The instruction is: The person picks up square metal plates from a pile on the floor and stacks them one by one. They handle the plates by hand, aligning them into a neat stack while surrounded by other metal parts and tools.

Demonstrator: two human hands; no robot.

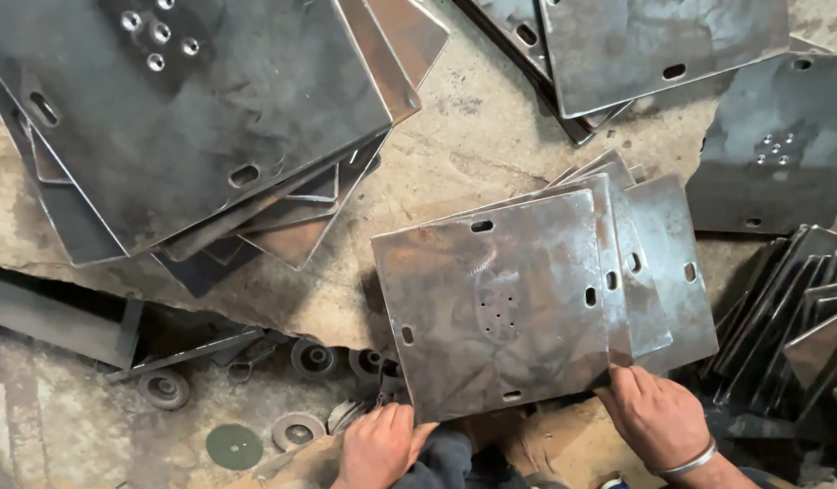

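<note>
While the left hand [375, 445] grips the lower left corner of a square steel plate [492, 303] at the bottom centre of the frame, the right hand [655, 418] takes the lower right corner of the same plate, its fingers curled over the edge and a metal bangle [688, 463] on the wrist. Both hands are closed on the plate — the left with fingers bent against the bottom edge, thumb side toward the body. The plate lies a little right of the middle of the frame, tilted slightly, with a slot near each edge and a cluster of small holes at its centre. It rests on top of a fanned stack of like plates [658, 272] that spreads out to its right.

In the upper left a larger heap of plates [192, 118] lies skewed, and more plates [636, 50] sit along the upper right. At the right edge a row of plates [798, 308] stands on edge. In the lower left, on the cracked concrete floor [473, 136], lie a green disc [234, 445] and several small metal wheels [313, 359] — all well apart from the hands.
</note>
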